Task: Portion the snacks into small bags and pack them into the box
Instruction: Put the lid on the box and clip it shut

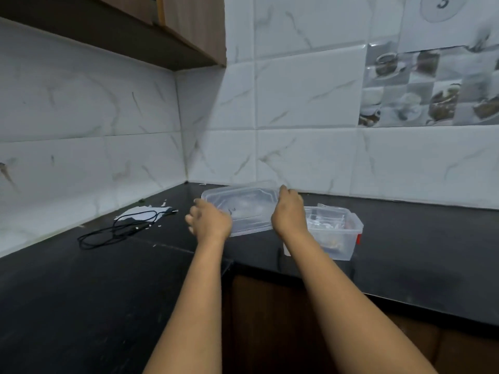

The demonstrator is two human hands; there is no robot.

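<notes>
While the left hand and right hand each curl their fingers round an end of the clear lid, held just left of the open box on the counter, it seems wise to keep the lid level.

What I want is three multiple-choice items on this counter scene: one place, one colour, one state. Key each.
1. The black cable lies: A) in a sink B) on the counter, left of the lid C) on a shelf.
2. The latch on the box is: A) red B) blue C) green.
3. The box is: A) lidded B) overturned C) open.
B: it coils past the left hand. A: red clip at the box's end. C: left hand and right hand hold the lid off it.
</notes>
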